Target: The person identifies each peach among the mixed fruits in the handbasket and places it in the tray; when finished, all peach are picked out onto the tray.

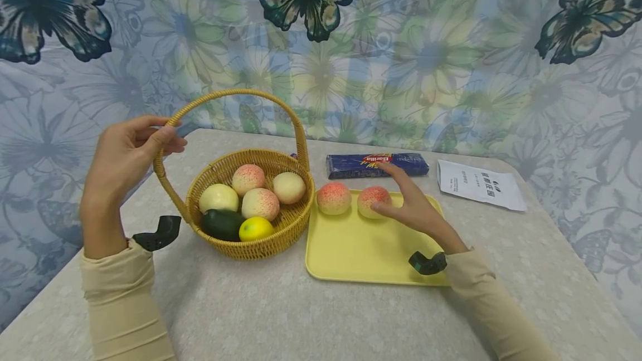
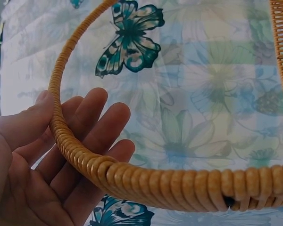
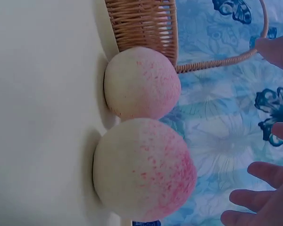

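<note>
Steady left, free right

The left hand (image 1: 119, 157) pinches the curved tan handle (image 1: 249, 92) of the wicker basket (image 1: 261, 249), probably to steady it. The right hand (image 1: 415, 205), fingers (image 3: 270, 174) spread, holds nothing near a round pink-cream peach (image 1: 368, 200) on the yellow tray (image 1: 353, 258).

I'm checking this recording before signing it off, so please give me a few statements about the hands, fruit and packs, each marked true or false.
1. The left hand holds the handle of the basket. True.
2. Two peaches sit on the yellow tray. True.
3. The right hand grips a peach. False: the right hand holds nothing.
4. The lemon lies on the tray. False: the lemon is in the basket.
5. In the head view, the white packet is left of the blue pack. False: the white packet is right of the blue pack.
</note>
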Demonstrator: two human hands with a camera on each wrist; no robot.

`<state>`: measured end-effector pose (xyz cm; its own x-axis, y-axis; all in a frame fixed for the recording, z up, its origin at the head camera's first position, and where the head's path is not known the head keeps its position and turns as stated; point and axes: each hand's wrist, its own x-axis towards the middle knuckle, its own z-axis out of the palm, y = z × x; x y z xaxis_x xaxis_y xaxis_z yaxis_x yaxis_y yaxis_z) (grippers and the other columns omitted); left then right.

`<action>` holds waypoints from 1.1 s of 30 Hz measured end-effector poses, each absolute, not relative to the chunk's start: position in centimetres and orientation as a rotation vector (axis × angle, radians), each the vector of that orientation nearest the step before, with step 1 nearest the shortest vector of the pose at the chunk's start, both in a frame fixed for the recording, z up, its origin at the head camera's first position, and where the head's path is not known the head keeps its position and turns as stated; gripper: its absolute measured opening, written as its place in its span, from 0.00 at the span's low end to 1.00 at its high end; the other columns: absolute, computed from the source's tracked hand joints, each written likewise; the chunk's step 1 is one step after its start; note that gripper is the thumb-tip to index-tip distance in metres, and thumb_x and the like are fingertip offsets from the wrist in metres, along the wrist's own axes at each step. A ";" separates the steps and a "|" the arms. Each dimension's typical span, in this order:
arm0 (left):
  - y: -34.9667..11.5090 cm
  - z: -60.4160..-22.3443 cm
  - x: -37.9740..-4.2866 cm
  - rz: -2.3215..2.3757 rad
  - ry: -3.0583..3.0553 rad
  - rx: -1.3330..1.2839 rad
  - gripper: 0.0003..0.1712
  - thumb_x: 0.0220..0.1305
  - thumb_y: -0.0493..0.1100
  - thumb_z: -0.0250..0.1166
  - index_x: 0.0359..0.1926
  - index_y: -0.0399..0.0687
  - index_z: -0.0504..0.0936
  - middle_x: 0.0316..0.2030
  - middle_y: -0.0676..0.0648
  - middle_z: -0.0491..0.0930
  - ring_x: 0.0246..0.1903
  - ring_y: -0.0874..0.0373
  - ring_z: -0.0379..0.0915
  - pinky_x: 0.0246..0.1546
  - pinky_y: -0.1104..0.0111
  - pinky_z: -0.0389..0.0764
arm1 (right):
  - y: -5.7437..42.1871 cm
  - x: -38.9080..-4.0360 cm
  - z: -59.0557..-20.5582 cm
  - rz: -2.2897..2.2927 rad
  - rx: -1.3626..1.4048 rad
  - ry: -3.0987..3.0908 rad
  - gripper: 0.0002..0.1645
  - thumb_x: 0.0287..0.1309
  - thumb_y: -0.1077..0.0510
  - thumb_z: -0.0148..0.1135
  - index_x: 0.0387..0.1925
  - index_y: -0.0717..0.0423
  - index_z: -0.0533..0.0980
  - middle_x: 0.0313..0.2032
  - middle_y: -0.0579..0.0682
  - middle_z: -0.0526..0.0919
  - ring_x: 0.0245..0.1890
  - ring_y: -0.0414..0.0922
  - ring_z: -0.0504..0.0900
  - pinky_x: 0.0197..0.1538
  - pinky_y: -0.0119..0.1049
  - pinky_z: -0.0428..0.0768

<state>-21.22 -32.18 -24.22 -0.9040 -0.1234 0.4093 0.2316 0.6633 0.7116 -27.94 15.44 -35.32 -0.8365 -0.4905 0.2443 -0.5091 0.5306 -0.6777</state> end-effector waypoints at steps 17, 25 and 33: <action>-32.0 -24.1 -20.9 -1.129 -2.448 -0.125 0.20 0.69 0.49 0.58 0.53 0.39 0.79 0.28 0.62 0.83 0.29 0.75 0.79 0.32 0.84 0.75 | 12.6 -26.9 -33.8 1.099 1.115 -2.543 0.52 0.51 0.49 0.72 0.73 0.45 0.54 0.74 0.45 0.49 0.74 0.49 0.48 0.65 0.63 0.58; -32.3 -24.4 -20.8 -1.112 -2.460 -0.087 0.20 0.69 0.50 0.58 0.54 0.42 0.79 0.28 0.65 0.82 0.31 0.74 0.78 0.33 0.84 0.74 | 11.6 -28.0 -33.7 1.130 1.208 -2.529 0.49 0.53 0.50 0.71 0.72 0.44 0.55 0.73 0.46 0.52 0.72 0.49 0.53 0.65 0.59 0.61; -32.1 -24.3 -20.9 -1.107 -2.478 -0.066 0.21 0.70 0.51 0.56 0.55 0.42 0.78 0.28 0.68 0.81 0.31 0.76 0.77 0.32 0.85 0.74 | 11.3 -28.7 -33.7 1.050 1.287 -2.591 0.48 0.55 0.45 0.69 0.72 0.42 0.55 0.72 0.48 0.55 0.73 0.52 0.49 0.66 0.60 0.58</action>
<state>-20.87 -32.09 -24.27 -0.9092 -0.1264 0.3968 0.2112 0.6812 0.7010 -28.65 11.35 -33.71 -0.6486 -0.6813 0.3393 -0.7253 0.4182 -0.5468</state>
